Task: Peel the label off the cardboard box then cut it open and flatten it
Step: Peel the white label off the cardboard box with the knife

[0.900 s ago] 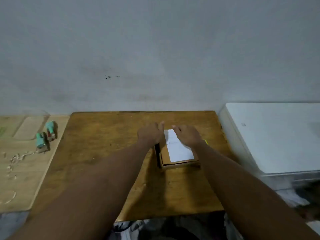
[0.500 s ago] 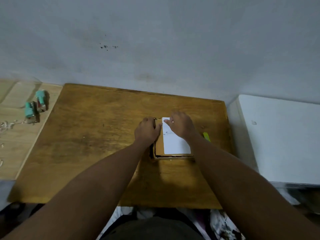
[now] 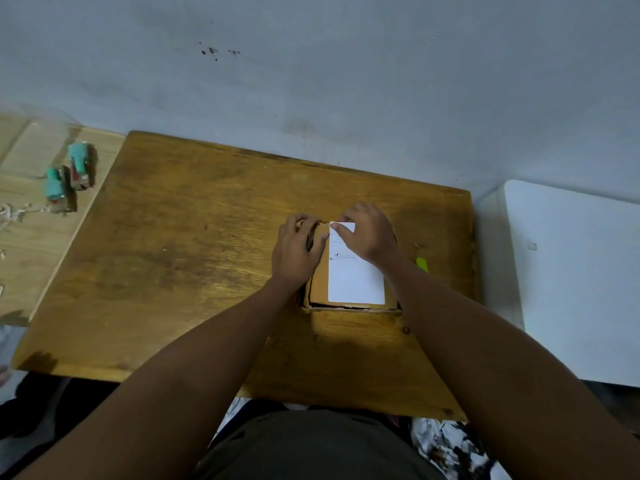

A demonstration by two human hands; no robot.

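Your view tipped further down than half a second before, so more of the wooden table (image 3: 180,258) and your own lap came into the picture. The cardboard box (image 3: 320,282) sat on the right half of that table, same spot as before, with the white label (image 3: 356,282) flat across its top. Your left hand (image 3: 296,254) had closed in on the box's far left edge, fingers curled over it and gripping, where earlier it only rested alongside. Your right hand (image 3: 367,233) had crept up to the label's far left corner; thumb and forefinger were pinching at that corner, though I couldn't tell whether it had lifted. A yellow-green object (image 3: 421,264) showed just past your right wrist. Two teal items (image 3: 67,176) lay well apart on the lighter board (image 3: 24,237) to the left
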